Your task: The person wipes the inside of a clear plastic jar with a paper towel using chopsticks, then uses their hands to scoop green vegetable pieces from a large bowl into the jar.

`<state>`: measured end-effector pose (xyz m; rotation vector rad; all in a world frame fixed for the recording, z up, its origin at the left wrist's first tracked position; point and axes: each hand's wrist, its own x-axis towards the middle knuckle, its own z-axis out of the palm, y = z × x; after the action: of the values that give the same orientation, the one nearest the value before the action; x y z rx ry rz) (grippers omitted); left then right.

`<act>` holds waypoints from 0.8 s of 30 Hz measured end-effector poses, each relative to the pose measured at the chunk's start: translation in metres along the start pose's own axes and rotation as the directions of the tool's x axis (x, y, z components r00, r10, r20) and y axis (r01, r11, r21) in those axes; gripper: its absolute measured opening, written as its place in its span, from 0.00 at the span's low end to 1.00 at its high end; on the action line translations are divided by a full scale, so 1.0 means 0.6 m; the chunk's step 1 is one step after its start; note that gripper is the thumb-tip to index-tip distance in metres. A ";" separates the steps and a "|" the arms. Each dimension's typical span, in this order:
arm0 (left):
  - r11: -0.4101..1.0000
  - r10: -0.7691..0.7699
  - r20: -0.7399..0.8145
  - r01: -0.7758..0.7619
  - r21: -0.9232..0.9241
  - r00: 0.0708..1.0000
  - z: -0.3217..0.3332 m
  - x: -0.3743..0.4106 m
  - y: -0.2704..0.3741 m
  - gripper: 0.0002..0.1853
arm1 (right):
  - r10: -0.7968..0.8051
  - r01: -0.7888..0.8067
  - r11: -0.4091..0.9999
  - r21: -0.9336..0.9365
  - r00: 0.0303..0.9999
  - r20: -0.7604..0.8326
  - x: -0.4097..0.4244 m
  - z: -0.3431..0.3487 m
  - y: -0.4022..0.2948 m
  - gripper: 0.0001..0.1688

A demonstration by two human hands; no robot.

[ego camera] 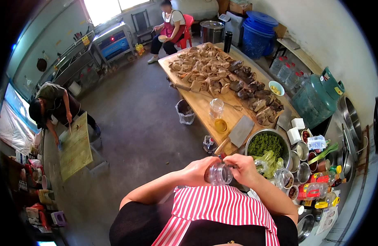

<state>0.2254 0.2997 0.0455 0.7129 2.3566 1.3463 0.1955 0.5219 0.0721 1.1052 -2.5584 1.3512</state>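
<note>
My left hand (pixel 204 170) is closed around a clear plastic jar (pixel 220 174) with a threaded open mouth, just in front of my striped apron. Beside the jar's mouth, my right hand (pixel 242 169) pinches a small dark object (pixel 232 166) that I cannot identify. Beyond my hands stands a wooden table (pixel 204 101) with a cleaver (pixel 241 130) at its near end. Another clear jar (pixel 216 107) and a round amber lid or dish (pixel 220 125) are close to the cleaver. Brown sliced meat pieces (pixel 201 67) and darker chunks (pixel 253 89) cover the far part.
At right, a steel bowl of chopped greens (pixel 267 146), seasoning bowls and bottles (pixel 313 190) crowd the counter near a green gas cylinder (pixel 315 97). A lined bin (pixel 185 112) stands beside the table. One person bends over a board (pixel 75 147) at left; another sits (pixel 173 26) behind the table.
</note>
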 end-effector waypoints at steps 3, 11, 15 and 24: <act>0.998 -0.030 -0.324 0.011 -0.058 0.946 0.038 -0.010 0.004 0.47 | 0.086 -0.090 0.995 -0.034 0.990 -0.112 -0.005 0.009 0.013 0.13; 0.969 -0.103 -0.442 -0.010 -0.246 0.891 0.067 -0.026 -0.051 0.55 | 0.452 -0.425 0.849 0.314 0.892 -0.015 0.029 0.002 0.022 0.06; 0.966 -0.029 -0.481 -0.099 -0.240 0.876 0.079 -0.037 -0.064 0.53 | 0.516 -0.507 0.805 0.309 0.854 0.057 0.006 0.008 0.025 0.06; 0.988 0.017 -0.461 -0.085 -0.128 0.887 0.065 -0.037 -0.064 0.53 | 0.101 -0.097 0.994 -0.048 0.991 0.089 0.048 0.030 0.004 0.10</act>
<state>0.2538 0.2980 -0.0066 0.4502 2.5612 1.8606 0.1775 0.4936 0.0692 1.0703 -2.7280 1.2866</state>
